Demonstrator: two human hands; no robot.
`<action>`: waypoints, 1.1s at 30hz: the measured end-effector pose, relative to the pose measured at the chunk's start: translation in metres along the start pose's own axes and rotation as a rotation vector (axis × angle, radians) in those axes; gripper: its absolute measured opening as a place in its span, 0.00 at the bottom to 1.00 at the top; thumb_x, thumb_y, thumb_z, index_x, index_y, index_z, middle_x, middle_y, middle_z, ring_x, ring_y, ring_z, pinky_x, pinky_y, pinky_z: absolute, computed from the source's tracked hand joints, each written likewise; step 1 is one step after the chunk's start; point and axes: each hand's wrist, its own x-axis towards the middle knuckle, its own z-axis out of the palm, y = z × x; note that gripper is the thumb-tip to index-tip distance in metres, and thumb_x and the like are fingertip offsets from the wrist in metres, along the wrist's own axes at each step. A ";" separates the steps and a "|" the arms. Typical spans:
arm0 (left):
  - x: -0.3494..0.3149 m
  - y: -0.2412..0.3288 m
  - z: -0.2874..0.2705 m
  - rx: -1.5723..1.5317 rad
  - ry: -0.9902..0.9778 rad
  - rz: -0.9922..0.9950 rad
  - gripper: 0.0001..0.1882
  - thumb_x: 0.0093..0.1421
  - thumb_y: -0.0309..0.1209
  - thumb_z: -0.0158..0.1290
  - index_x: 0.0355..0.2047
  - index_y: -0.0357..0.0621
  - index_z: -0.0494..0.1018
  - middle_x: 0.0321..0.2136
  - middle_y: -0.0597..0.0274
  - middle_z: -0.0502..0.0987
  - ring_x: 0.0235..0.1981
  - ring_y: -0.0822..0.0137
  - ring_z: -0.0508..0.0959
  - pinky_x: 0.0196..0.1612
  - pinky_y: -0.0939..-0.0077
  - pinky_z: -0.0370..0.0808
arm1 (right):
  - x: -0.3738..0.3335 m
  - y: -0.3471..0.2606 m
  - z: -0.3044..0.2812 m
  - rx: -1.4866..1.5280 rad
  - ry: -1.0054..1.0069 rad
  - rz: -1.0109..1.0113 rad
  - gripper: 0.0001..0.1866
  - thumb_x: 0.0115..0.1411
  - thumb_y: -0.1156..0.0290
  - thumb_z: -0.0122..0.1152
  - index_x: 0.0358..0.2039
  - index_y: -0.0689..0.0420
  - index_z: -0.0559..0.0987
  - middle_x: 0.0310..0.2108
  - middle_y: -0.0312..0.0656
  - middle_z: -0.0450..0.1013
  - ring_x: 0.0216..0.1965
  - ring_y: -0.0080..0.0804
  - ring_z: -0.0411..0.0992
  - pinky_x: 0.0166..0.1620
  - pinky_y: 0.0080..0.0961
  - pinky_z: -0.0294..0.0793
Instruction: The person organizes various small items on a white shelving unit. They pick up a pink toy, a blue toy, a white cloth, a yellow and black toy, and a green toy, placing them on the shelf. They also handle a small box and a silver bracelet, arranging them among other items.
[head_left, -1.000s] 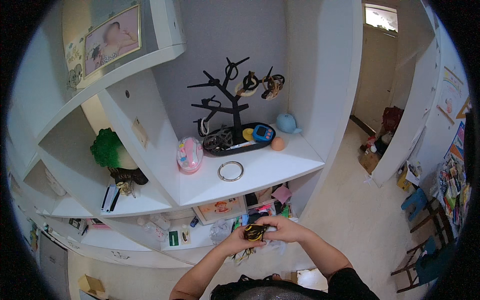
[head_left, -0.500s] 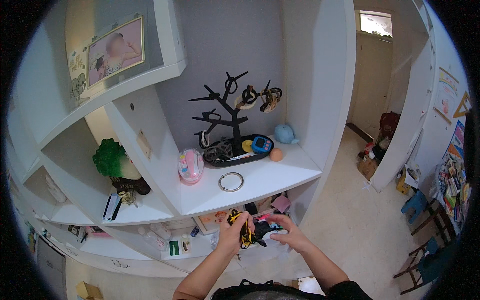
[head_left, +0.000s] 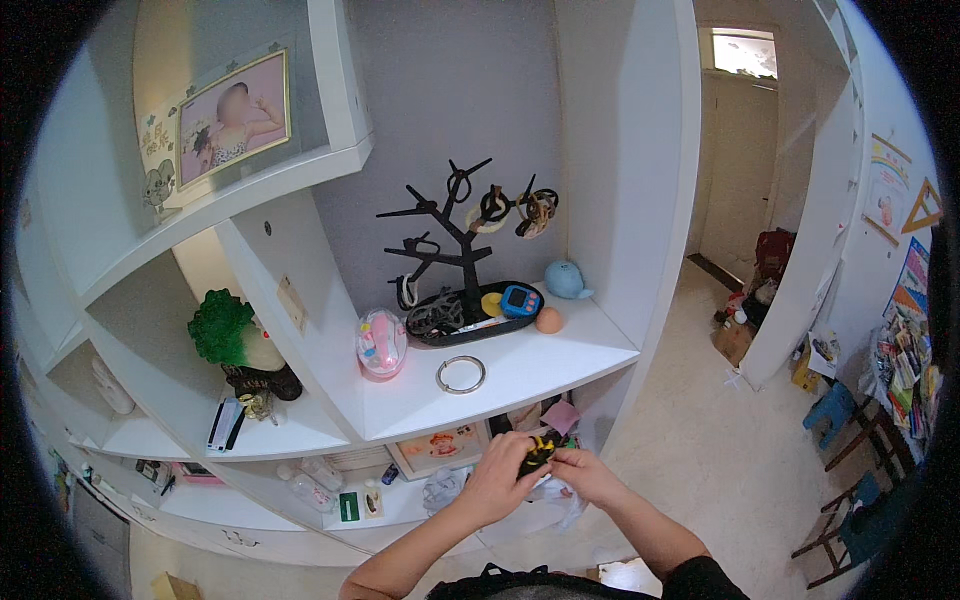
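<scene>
My left hand (head_left: 497, 478) and my right hand (head_left: 585, 474) meet just below the front edge of the white shelf (head_left: 520, 385). Both pinch a small black and yellow object (head_left: 537, 455) between the fingers; its exact kind is too small to tell. Above on the shelf stands a black tree-shaped stand (head_left: 462, 245) with rings and bands hung on its branches, on a dark oval tray (head_left: 470, 312). A metal ring (head_left: 460, 374) lies flat on the shelf near my hands.
A pink egg-shaped toy (head_left: 381, 343), a blue whale figure (head_left: 568, 281) and an orange ball (head_left: 548, 320) sit on the shelf. A green plant ornament (head_left: 230, 335) stands in the left niche. Lower shelves hold cluttered items. A doorway (head_left: 740, 160) and small chairs (head_left: 850, 440) are to the right.
The view has tilted so the shelf sits higher in the picture. Both hands stay together on the small object, shifted slightly right and closed around it.
</scene>
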 end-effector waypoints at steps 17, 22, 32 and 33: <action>0.021 0.023 -0.022 -0.041 0.150 0.279 0.19 0.47 0.19 0.53 0.41 0.35 0.67 0.47 0.43 0.68 0.44 0.46 0.69 0.48 0.61 0.67 | 0.008 -0.049 -0.005 0.084 0.057 -0.364 0.19 0.52 0.75 0.62 0.46 0.59 0.72 0.35 0.34 0.73 0.34 0.18 0.70 0.35 0.13 0.70; 0.025 0.008 -0.018 -0.647 0.207 0.032 0.28 0.47 0.23 0.59 0.48 0.40 0.60 0.56 0.49 0.61 0.51 0.57 0.68 0.50 0.66 0.68 | 0.011 -0.083 -0.003 -0.146 0.144 -0.274 0.14 0.52 0.73 0.63 0.40 0.60 0.76 0.27 0.31 0.73 0.22 0.13 0.67 0.22 0.11 0.65; 0.031 -0.015 -0.070 0.172 0.577 0.202 0.14 0.45 0.20 0.56 0.34 0.39 0.72 0.43 0.53 0.74 0.46 0.55 0.71 0.48 0.64 0.66 | 0.110 -0.168 -0.068 -0.032 0.377 -0.153 0.14 0.57 0.66 0.57 0.38 0.63 0.73 0.24 0.41 0.71 0.16 0.22 0.62 0.18 0.19 0.63; 0.027 -0.026 -0.075 0.211 0.600 0.202 0.13 0.45 0.19 0.56 0.34 0.39 0.72 0.42 0.53 0.74 0.45 0.55 0.71 0.48 0.64 0.66 | 0.124 -0.175 -0.062 0.067 0.384 -0.123 0.13 0.57 0.65 0.58 0.36 0.63 0.73 0.23 0.41 0.70 0.16 0.23 0.63 0.19 0.21 0.64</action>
